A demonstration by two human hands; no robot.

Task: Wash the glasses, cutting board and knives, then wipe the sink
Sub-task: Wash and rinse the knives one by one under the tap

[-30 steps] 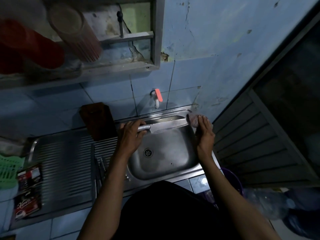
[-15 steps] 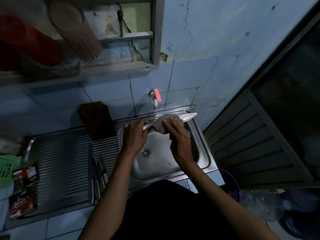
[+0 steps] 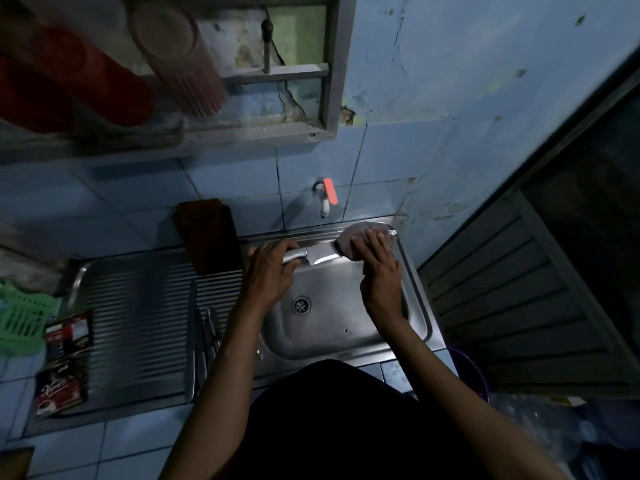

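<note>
Steel knife (image 3: 320, 255) over sink (image 3: 420, 299), left hand (image 3: 268, 271) grip curled round handle, right hand (image 3: 375, 258) grip pinching cloth (image 3: 349, 237), blade tip hidden

Both bare forearms are extended forward and converge. The left hand (image 3: 268, 271) is held knuckles-up, fingers curled around the knife handle (image 3: 294, 255). The right hand (image 3: 377, 263) is raised just beyond it, wrist bent, fingers wrapped over the cloth (image 3: 349, 242) pressed against the blade.
</note>
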